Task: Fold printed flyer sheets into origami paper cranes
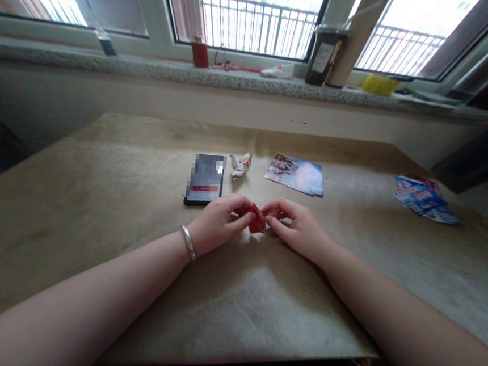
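1. Head view: a tan table (98,193) fills the scene, below a stone sill (151,69).
2. On the sill stand a dark labelled jar (323,56) and a red cup (200,53); what is inside them cannot be made out.
3. A phone (205,179) and a printed sheet (296,174) lie just beyond the hands.
4. The left hand (217,223) and right hand (298,225) meet at mid-table, the fingertips of both pinched on a small red folded paper (256,220) held between them.

A red folded paper (257,220), a black phone (205,180), blue printed sheets (296,174), and a tan table (98,193).
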Available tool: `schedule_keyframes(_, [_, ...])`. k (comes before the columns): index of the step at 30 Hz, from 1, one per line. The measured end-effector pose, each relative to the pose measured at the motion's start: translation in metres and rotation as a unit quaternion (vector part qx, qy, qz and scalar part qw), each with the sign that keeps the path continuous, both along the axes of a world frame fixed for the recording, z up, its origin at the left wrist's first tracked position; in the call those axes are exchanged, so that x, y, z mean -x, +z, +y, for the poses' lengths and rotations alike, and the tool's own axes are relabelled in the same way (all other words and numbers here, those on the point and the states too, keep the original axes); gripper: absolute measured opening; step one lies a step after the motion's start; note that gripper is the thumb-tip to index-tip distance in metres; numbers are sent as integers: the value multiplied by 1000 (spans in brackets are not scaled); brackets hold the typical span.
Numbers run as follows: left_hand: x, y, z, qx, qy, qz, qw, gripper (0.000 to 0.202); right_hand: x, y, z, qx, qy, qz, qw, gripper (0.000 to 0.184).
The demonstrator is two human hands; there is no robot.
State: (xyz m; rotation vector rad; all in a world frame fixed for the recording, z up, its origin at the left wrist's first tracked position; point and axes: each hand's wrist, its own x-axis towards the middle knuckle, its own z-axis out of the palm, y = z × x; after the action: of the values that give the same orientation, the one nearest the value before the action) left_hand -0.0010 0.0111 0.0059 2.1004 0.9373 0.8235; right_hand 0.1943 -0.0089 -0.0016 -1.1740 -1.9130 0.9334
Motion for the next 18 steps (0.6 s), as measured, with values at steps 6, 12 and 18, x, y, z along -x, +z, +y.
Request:
schedule_keyframes(6, [0,0,2,-47,9,29,998,15,-1,-1,1,-53,-6,-10,999,7])
schedule_keyframes(12, [0,-5,1,54,-33,-9,998,16,-1,-6,3,-44,8,-4,999,6])
schedule_keyframes(18, [0,-10,1,56,-5,-25,998,12,-1,-11,4,30,12,20,999,10])
